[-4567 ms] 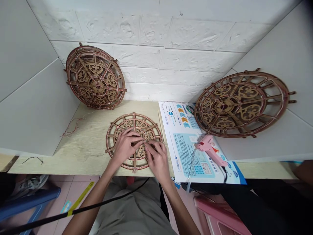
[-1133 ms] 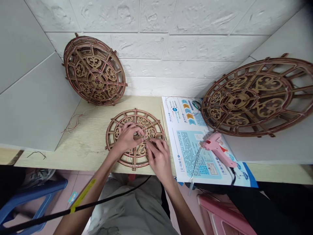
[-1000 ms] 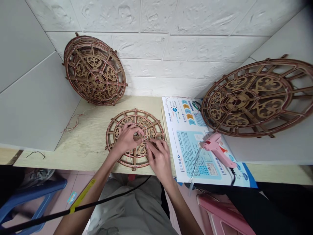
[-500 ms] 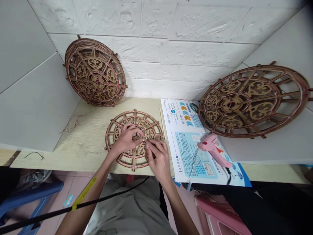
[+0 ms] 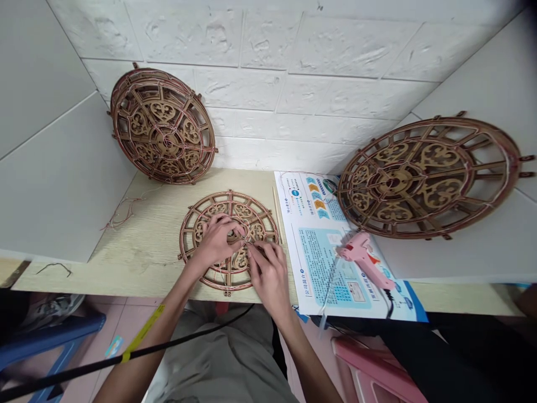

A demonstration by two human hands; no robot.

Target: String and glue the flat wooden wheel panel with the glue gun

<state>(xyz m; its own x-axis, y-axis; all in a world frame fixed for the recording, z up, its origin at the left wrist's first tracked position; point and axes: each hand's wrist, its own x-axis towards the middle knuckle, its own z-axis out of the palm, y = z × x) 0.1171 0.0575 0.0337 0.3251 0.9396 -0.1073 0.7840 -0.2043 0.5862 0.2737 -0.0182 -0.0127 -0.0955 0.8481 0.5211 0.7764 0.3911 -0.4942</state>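
Observation:
A round brown openwork wheel [image 5: 229, 288] lies flat on the wooden table [image 5: 155, 224], with thin red and white wires along its rings and spokes. Over its upper left part is my left hand [image 5: 218, 239], thumb and fingers pinched on a thin wire [image 5: 247, 225] near the centre. My right hand [image 5: 268, 268] comes in from the right, its fingertips closed on the wire close to the left fingertips. The wire ends between the fingers are too small to make out.
Similar wired wheels lean at the back left [image 5: 163, 129] and at the right [image 5: 428, 173]. A pink glue gun [image 5: 367, 258] rests on a printed sheet [image 5: 312, 268]. Loose wires [image 5: 126, 212] lie left. A black cable [image 5: 168, 342] crosses in front of my left forearm.
The camera view has shifted slightly. Both hands stay at the wheel's centre, with hardly any movement of the fingers.

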